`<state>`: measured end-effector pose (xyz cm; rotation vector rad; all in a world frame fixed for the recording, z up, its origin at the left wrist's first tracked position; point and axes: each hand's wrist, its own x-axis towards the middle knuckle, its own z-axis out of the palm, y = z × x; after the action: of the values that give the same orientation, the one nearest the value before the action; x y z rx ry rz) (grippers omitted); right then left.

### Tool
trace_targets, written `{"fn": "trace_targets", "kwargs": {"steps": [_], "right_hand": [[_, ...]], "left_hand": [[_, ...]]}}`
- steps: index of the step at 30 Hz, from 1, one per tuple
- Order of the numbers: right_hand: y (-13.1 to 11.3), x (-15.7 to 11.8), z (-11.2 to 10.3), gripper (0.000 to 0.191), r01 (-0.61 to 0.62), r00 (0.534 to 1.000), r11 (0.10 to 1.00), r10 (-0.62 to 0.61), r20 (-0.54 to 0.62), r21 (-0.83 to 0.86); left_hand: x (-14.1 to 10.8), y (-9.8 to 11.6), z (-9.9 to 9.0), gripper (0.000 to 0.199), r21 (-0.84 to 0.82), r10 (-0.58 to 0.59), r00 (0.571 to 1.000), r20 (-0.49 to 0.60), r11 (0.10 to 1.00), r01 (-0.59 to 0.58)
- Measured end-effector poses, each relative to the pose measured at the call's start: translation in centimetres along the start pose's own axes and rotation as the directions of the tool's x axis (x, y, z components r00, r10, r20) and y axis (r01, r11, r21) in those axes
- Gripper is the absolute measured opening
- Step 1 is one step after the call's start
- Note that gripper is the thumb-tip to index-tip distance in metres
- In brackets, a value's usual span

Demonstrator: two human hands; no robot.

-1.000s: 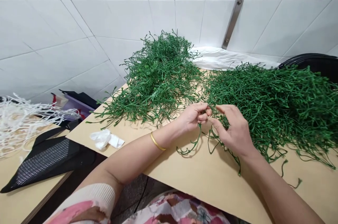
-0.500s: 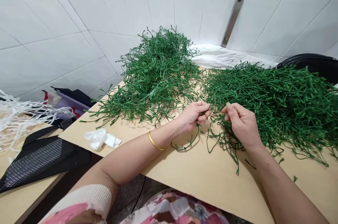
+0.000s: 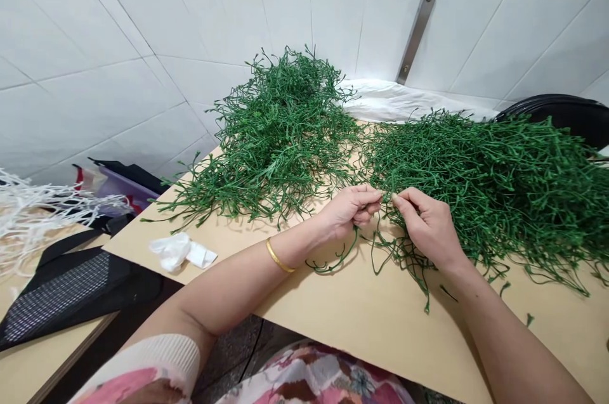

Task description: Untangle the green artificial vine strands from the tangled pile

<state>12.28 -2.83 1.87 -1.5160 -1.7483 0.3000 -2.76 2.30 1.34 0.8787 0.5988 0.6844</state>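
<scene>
My left hand [image 3: 356, 208] is closed in a pinch on thin green stems [image 3: 340, 259], whose curved ends hang below the fingers onto the table. A small tip pokes out at its fingertips. My right hand [image 3: 428, 226] is closed too, thumb and index pressed together just right of that tip. What lies between those fingers is too small to make out. Behind the left hand rises a tangled heap of green stems [image 3: 285, 125] with small forked ends. A wider heap of similar stems [image 3: 490, 182] spreads behind and to the right of the right hand.
Crumpled white tissue [image 3: 181, 250] lies on the wooden table [image 3: 342, 315] near its left edge. White strands [image 3: 42, 207] and a black mesh item [image 3: 71, 290] sit on another surface at left. A white plastic sheet [image 3: 394, 99] lies along the tiled wall, beside a black rounded object [image 3: 561, 115].
My right hand has moved left, bringing its pinched fingertips close to those of my left hand. The left hand stays nearly still with its stems. The heaps look the same.
</scene>
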Motion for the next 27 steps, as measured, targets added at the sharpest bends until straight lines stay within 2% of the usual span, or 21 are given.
{"fn": "trace_targets", "kwargs": {"steps": [3,7,10,16,20,24,27], "right_hand": [[0.2,-0.1,0.3,0.024,0.004,1.0,1.0,-0.004,-0.024,0.009],[0.5,-0.1,0.6,0.022,0.038,0.999,0.999,-0.037,0.015,-0.009],[0.3,0.1,0.4,0.025,0.019,1.0,1.0,-0.019,0.024,-0.013],[0.2,0.7,-0.1,0.028,-0.002,1.0,1.0,0.002,0.001,-0.008],[0.5,0.7,0.4,0.017,0.123,0.992,0.992,-0.123,0.002,0.042],[0.7,0.6,1.0,0.021,0.232,0.969,0.963,-0.241,0.054,0.134],[0.9,0.5,1.3,0.02,0.251,0.964,0.967,-0.254,0.073,0.052]], "left_hand": [[0.1,0.0,-0.1,0.024,0.013,0.013,1.0,-0.002,1.0,-0.013],[0.3,0.0,-0.2,0.022,-0.002,-0.029,1.0,0.001,1.0,0.029],[0.3,0.0,-0.2,0.022,0.018,-0.039,0.999,-0.007,0.999,0.039],[0.1,0.3,-0.1,0.025,0.036,0.034,0.999,-0.016,0.999,-0.033],[0.1,0.4,0.0,0.021,0.105,0.077,0.994,-0.08,0.992,-0.069],[-0.1,0.2,0.1,0.017,0.19,0.094,0.991,-0.095,0.979,-0.074],[-0.2,0.0,0.3,0.017,0.242,0.11,0.991,-0.07,0.966,-0.09]]}}
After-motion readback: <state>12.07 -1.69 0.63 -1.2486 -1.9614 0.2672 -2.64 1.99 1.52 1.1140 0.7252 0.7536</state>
